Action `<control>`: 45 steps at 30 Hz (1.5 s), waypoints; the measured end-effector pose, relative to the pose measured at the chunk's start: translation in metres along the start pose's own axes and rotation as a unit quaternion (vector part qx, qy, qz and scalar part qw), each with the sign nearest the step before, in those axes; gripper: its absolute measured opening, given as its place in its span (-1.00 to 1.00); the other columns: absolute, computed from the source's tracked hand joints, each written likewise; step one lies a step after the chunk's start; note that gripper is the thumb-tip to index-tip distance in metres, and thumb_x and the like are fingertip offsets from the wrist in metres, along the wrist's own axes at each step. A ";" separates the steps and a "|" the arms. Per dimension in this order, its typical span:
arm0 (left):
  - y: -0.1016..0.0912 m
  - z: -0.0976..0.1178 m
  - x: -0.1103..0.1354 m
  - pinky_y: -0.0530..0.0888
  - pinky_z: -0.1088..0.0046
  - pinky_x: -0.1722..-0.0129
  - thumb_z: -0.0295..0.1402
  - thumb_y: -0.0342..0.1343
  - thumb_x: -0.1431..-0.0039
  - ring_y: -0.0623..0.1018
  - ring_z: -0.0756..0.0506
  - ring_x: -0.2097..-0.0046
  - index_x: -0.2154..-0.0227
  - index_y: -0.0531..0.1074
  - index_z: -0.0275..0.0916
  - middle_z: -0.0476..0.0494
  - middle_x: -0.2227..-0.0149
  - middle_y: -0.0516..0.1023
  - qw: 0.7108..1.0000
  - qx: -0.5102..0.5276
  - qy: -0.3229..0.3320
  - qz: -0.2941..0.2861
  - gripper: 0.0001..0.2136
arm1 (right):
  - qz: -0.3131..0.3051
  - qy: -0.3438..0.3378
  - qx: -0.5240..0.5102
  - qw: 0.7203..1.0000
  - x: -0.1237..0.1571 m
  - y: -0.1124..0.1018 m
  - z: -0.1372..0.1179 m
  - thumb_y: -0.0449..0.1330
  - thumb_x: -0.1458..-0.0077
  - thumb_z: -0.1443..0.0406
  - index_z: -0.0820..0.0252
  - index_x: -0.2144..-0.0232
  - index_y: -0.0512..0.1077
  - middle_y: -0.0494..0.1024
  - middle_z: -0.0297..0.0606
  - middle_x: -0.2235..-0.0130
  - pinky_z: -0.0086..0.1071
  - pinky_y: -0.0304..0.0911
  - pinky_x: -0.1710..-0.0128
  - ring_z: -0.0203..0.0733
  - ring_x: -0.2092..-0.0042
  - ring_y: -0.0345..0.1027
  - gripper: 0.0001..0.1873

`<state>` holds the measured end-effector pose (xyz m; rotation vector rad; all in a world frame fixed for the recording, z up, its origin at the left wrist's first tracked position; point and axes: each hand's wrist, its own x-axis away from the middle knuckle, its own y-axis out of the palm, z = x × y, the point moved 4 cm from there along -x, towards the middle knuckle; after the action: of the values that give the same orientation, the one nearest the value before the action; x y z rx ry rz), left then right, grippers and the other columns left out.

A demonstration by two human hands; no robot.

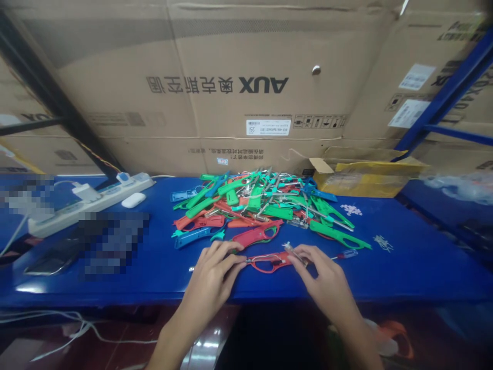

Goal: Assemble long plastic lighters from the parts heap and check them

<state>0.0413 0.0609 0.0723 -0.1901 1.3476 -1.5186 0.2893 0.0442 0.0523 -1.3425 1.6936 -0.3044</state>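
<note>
Red shell [276, 262] before you.
Your left hand [215, 268] pinches its left end; your right hand [325, 273] grips a small part [296, 254] at the other.

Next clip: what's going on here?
A person's bare left hand holds the left end of an open red plastic shell. Their right hand pinches a small, slim, metallic-looking part over the shell's right end. Behind, green, red and blue plastic pieces lie heaped on a smooth blue table.
</note>
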 end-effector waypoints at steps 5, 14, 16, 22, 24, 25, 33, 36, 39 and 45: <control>0.000 0.012 0.002 0.33 0.23 0.21 -0.48 0.07 -0.39 0.49 -0.20 0.06 0.15 0.52 -0.18 -0.12 0.04 0.60 0.997 -0.069 0.017 0.032 -0.85 | -0.006 0.004 -0.015 1.000 0.005 0.002 0.001 0.17 -0.35 0.15 0.05 0.12 0.42 0.60 -0.26 0.20 -0.33 0.43 0.17 -0.16 0.19 0.56 -0.85; -0.006 0.008 0.003 0.35 0.26 0.21 -0.45 0.00 -0.43 0.48 -0.17 0.13 0.12 0.51 -0.17 -0.16 0.09 0.54 0.996 -0.089 0.025 0.010 -0.82 | -0.010 -0.020 -0.017 1.000 0.003 0.000 -0.007 0.17 -0.35 0.18 0.07 0.14 0.42 0.54 -0.29 0.26 -0.35 0.39 0.22 -0.17 0.25 0.51 -0.88; -0.007 0.004 -0.002 0.35 0.29 0.23 -0.42 0.01 -0.43 0.49 -0.17 0.14 0.14 0.52 -0.16 -0.14 0.10 0.52 0.996 -0.084 0.016 -0.018 -0.83 | -0.006 -0.030 -0.008 0.999 0.003 0.000 -0.009 0.17 -0.35 0.19 0.08 0.15 0.42 0.53 -0.29 0.28 -0.35 0.36 0.23 -0.18 0.26 0.49 -0.88; -0.010 0.000 -0.011 0.36 0.28 0.17 -0.39 0.12 -0.37 0.52 -0.19 0.08 0.08 0.50 -0.13 -0.11 0.06 0.52 0.996 -0.060 -0.016 -0.058 -0.87 | 0.020 -0.059 0.016 0.998 0.005 -0.002 -0.012 0.19 -0.34 0.22 0.10 0.18 0.42 0.54 -0.29 0.28 -0.32 0.31 0.21 -0.16 0.25 0.47 -0.90; -0.012 0.000 -0.012 0.38 0.27 0.13 -0.34 0.15 -0.37 0.52 -0.20 0.02 0.03 0.47 -0.12 -0.12 0.00 0.51 0.997 -0.049 -0.018 -0.062 -0.84 | 0.029 -0.085 0.025 0.996 0.005 -0.002 -0.014 0.21 -0.33 0.24 0.10 0.20 0.42 0.55 -0.30 0.28 -0.30 0.29 0.21 -0.16 0.25 0.45 -0.93; -0.013 -0.001 -0.013 0.38 0.26 0.11 -0.31 0.15 -0.37 0.52 -0.21 0.00 0.02 0.46 -0.12 -0.13 -0.02 0.50 0.997 -0.042 -0.021 -0.064 -0.83 | 0.035 -0.096 0.026 0.994 0.005 -0.003 -0.015 0.22 -0.33 0.25 0.10 0.20 0.42 0.55 -0.30 0.28 -0.30 0.28 0.20 -0.16 0.25 0.44 -0.94; 0.002 -0.019 -0.037 0.43 0.24 0.06 -0.33 0.12 -0.39 0.51 -0.20 0.00 0.07 0.45 -0.17 -0.17 0.00 0.45 0.997 -0.037 -0.038 -0.054 -0.88 | 0.062 -0.124 0.006 0.990 0.005 -0.008 -0.019 0.28 -0.28 0.30 0.10 0.20 0.42 0.56 -0.32 0.31 -0.24 0.22 0.14 -0.15 0.26 0.37 -0.92; 0.008 -0.024 -0.047 0.41 0.21 0.11 -0.41 0.09 -0.39 0.52 -0.21 0.07 0.17 0.47 -0.20 -0.15 0.09 0.49 0.993 -0.077 -0.050 -0.074 -0.93 | 0.046 -0.125 -0.001 0.991 0.004 -0.008 -0.020 0.26 -0.29 0.29 0.09 0.19 0.44 0.59 -0.35 0.31 -0.25 0.22 0.14 -0.18 0.29 0.38 -0.94; 0.008 -0.023 -0.054 0.37 0.18 0.11 -0.46 0.01 -0.42 0.51 -0.23 0.06 0.20 0.47 -0.23 -0.18 0.09 0.50 0.992 -0.085 -0.053 -0.070 -0.87 | 0.047 -0.125 -0.009 0.991 0.003 -0.009 -0.021 0.26 -0.30 0.31 0.10 0.17 0.46 0.63 -0.35 0.26 -0.25 0.22 0.11 -0.19 0.27 0.42 -0.94; 0.001 0.005 -0.060 0.38 0.25 0.04 -0.34 0.05 -0.44 0.47 -0.15 0.04 0.17 0.47 -0.20 -0.12 0.07 0.48 0.997 -0.003 0.027 -0.071 -0.88 | 0.048 -0.110 -0.016 0.993 0.003 -0.009 -0.020 0.27 -0.28 0.30 0.09 0.18 0.49 0.66 -0.34 0.23 -0.26 0.24 0.14 -0.17 0.26 0.44 -0.94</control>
<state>0.0715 0.1035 0.1023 -0.2547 1.4066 -1.6476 0.2798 0.0321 0.0673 -1.2634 1.5775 -0.0704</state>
